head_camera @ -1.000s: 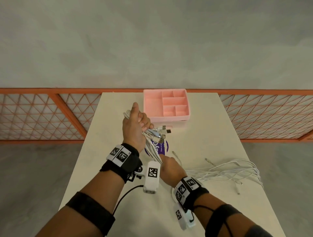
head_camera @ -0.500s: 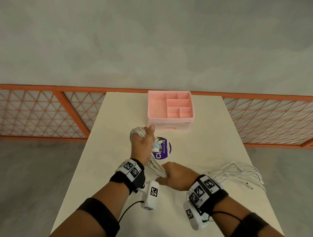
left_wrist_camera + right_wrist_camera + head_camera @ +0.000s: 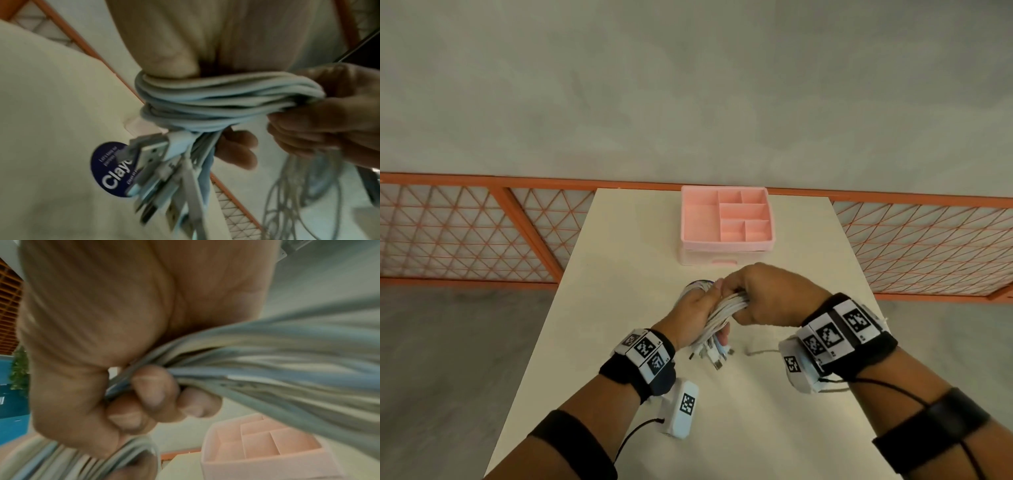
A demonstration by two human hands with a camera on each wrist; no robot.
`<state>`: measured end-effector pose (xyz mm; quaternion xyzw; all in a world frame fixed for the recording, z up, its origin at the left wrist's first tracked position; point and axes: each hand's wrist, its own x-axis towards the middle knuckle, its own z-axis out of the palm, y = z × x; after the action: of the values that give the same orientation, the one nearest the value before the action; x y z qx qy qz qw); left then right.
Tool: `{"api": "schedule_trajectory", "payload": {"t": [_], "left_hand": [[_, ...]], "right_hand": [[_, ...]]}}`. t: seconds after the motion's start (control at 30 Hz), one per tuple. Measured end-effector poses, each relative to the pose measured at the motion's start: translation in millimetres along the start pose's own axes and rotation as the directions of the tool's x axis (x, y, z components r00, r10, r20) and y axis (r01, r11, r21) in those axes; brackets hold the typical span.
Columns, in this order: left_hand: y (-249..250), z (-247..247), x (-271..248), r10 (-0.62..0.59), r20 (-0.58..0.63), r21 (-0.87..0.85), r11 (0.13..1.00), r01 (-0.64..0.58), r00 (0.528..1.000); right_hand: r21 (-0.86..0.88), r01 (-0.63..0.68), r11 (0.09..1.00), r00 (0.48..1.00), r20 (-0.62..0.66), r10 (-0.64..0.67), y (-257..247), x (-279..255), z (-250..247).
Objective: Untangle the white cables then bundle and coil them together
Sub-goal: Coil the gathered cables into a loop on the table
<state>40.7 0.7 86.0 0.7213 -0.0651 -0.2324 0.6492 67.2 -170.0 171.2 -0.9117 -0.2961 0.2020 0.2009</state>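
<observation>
My left hand (image 3: 695, 310) clamps the white cables (image 3: 724, 308) above mid-table with plugs (image 3: 714, 354) hanging clear, as my right hand (image 3: 767, 296) grips the strands taut, wrapping them around it.

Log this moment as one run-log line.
step: coiling | left hand: grips white cables, plug ends hanging | right hand: grips the bundle, wrapping it round left hand | pink organizer: beyond hands on table
</observation>
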Motion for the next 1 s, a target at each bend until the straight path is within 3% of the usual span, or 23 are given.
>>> {"api": "schedule_trajectory", "payload": {"t": [0.1,0.2,0.3,0.43,0.6,0.73,0.87,0.93,1.0], "left_hand": [[5,8,-6,-0.09,0.15,-0.239,0.963,0.125,0.985],[10,13,-14,-0.014,0.251,-0.414,0.902,0.12,0.968],[20,13,-15,0.03,0.26,-0.497,0.861,0.107,0.965],[29,9,-15,0.077,0.26,-0.628,0.771,0.108,0.963],[25,4,-16,0.118,0.195,-0.632,0.775,0.033,0.974],[23,-1,-14,0.101,0.124,-0.594,0.804,-0.008,0.987],[28,1,-14,0.125,0.166,-0.609,0.793,0.002,0.978],[33,4,-14,0.155,0.206,-0.635,0.772,0.011,0.966],[37,9,-14,0.176,0.252,-0.661,0.749,0.037,0.952]], "right_hand": [[0.107,0.032,0.994,0.996,-0.085,-0.023,-1,3,-13],[0.262,0.035,0.964,0.994,-0.114,-0.006,8,11,-20],[0.453,0.034,0.891,0.99,-0.138,0.033,22,20,-12],[0.731,0.071,0.678,0.984,-0.164,0.074,26,26,13],[0.846,0.069,0.529,0.995,-0.094,0.02,19,18,28],[0.848,0.072,0.525,0.989,-0.128,0.07,18,11,21],[0.81,0.071,0.582,0.983,-0.157,0.098,21,11,9],[0.789,0.05,0.612,0.991,-0.116,0.069,21,11,6],[0.819,-0.003,0.573,0.999,-0.025,0.041,19,12,7]]}}
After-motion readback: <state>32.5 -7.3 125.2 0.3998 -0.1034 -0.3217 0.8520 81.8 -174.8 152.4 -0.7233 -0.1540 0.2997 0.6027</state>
